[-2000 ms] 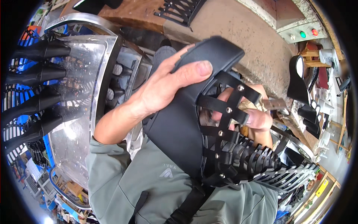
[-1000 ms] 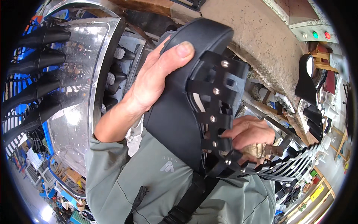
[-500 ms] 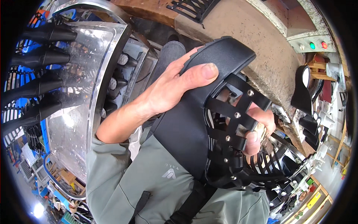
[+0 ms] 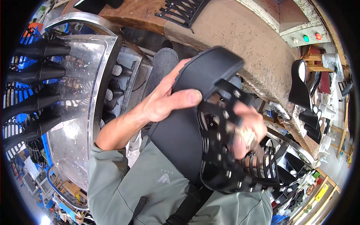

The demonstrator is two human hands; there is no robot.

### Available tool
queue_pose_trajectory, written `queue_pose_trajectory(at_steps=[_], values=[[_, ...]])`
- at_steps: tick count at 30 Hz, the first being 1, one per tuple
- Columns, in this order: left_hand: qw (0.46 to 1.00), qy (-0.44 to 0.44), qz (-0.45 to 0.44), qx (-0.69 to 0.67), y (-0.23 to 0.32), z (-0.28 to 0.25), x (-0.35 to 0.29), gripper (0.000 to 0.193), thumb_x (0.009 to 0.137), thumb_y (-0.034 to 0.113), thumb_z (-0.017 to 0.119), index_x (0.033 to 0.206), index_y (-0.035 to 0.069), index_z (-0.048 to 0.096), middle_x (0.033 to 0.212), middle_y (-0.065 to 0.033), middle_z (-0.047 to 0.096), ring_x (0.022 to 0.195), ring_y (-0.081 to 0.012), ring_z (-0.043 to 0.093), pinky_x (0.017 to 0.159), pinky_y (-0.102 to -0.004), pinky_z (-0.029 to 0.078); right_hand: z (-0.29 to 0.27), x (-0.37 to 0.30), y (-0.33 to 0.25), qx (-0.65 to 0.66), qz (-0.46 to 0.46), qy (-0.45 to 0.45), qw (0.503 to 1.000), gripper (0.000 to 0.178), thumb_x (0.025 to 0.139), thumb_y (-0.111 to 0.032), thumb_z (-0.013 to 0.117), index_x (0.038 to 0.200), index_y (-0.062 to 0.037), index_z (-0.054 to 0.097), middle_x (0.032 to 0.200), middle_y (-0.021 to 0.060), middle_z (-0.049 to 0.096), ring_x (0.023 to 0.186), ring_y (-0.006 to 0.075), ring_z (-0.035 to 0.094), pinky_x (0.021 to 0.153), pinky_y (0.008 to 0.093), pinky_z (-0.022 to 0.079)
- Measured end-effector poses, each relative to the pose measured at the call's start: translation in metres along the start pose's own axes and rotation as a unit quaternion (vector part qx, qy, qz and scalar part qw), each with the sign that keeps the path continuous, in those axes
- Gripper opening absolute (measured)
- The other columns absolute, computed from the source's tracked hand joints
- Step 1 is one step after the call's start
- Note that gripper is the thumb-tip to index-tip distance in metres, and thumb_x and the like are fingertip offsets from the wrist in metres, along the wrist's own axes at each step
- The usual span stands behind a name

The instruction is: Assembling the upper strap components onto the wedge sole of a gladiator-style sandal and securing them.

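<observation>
A black wedge-soled shoe (image 4: 187, 123) with an upper of open straps and small metal rivets is tilted in front of my chest. My left hand (image 4: 165, 101) is closed round its thick sole, the thumb lying across the smooth black side. At the strapped side is my right hand (image 4: 249, 129), its fingers curled and smeared by motion. Something pale shows between those fingers, too blurred to name. Part of the right hand is hidden behind the straps.
A worn brown workbench (image 4: 225, 30) runs across the far side, with a black strapped upper (image 4: 180, 13) on it. On the left stands a metal-rimmed clear panel (image 4: 75, 101) beside several black shoes (image 4: 41, 71). More black wedge soles (image 4: 300, 84) stand at the right.
The shoe and my left hand have shifted a little left and down. My right hand has moved over the straps and is now blurred.
</observation>
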State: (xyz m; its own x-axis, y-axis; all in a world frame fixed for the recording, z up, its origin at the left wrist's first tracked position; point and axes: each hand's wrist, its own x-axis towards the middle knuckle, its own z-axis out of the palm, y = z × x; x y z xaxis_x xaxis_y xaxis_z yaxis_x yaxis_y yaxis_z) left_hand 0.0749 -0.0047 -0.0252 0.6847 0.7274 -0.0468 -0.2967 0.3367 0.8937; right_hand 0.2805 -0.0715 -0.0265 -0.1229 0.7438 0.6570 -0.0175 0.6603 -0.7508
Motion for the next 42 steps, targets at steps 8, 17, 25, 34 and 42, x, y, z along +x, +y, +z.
queue_pose_trajectory(at_steps=[8, 17, 25, 34, 42], values=[[0.888, -0.133, -0.129, 0.422, -0.053, -0.05, -0.05, 0.086, 0.074, 0.051, 0.072, 0.13, -0.009, 0.044, 0.13, -0.0253, 0.048, 0.124, -0.0369, 0.045, 0.104, -0.04, 0.036, -0.04, -0.071, 0.054, 0.436, 0.499, 0.057, 0.747, 0.029, 0.091, -0.011, 0.057, 0.115, 0.0052, 0.054, 0.105, 0.0176, 0.063, 0.081, 0.0221, 0.064, 0.066, 0.0312, 0.054], [0.857, -0.015, 0.005, 0.515, 0.0, 0.0, -0.014, 0.079, 0.058, 0.042, 0.084, 0.116, 0.0, 0.052, 0.106, -0.0188, 0.062, 0.096, -0.0367, 0.062, 0.083, -0.0427, 0.05, -0.039, -0.045, 0.052, 0.402, 0.457, 0.105, 0.787, 0.031, 0.09, -0.016, 0.059, 0.111, 0.0057, 0.055, 0.102, 0.0197, 0.063, 0.075, 0.0235, 0.064, 0.063, 0.0323, 0.054], [0.862, -0.142, 0.085, 0.479, 0.029, 0.025, -0.017, 0.065, 0.058, 0.037, 0.08, 0.104, 0.0, 0.052, 0.089, -0.0145, 0.058, 0.077, -0.0342, 0.063, 0.066, -0.0431, 0.05, -0.025, -0.017, 0.054, 0.382, 0.472, 0.082, 0.79, 0.033, 0.088, -0.02, 0.06, 0.108, 0.0062, 0.056, 0.1, 0.0216, 0.062, 0.071, 0.0248, 0.063, 0.06, 0.0333, 0.053], [0.841, -0.17, 0.104, 0.503, 0.021, 0.035, -0.029, 0.073, 0.053, 0.039, 0.083, 0.101, -0.003, 0.049, 0.093, -0.0159, 0.05, 0.076, -0.0338, 0.06, 0.067, -0.0413, 0.049, -0.036, 0.001, 0.046, 0.327, 0.483, 0.126, 0.803, 0.037, 0.086, -0.025, 0.063, 0.105, 0.0068, 0.057, 0.097, 0.0237, 0.062, 0.066, 0.0262, 0.063, 0.057, 0.0345, 0.053], [0.805, -0.214, 0.15, 0.533, 0.027, 0.038, -0.023, 0.07, 0.052, 0.04, 0.083, 0.097, -0.002, 0.05, 0.088, -0.0117, 0.048, 0.073, -0.0269, 0.06, 0.063, -0.0369, 0.049, -0.041, 0.005, 0.029, 0.272, 0.488, 0.188, 0.808, 0.04, 0.085, -0.029, 0.064, 0.101, 0.0073, 0.058, 0.095, 0.0255, 0.062, 0.061, 0.0275, 0.062, 0.054, 0.0355, 0.053]])
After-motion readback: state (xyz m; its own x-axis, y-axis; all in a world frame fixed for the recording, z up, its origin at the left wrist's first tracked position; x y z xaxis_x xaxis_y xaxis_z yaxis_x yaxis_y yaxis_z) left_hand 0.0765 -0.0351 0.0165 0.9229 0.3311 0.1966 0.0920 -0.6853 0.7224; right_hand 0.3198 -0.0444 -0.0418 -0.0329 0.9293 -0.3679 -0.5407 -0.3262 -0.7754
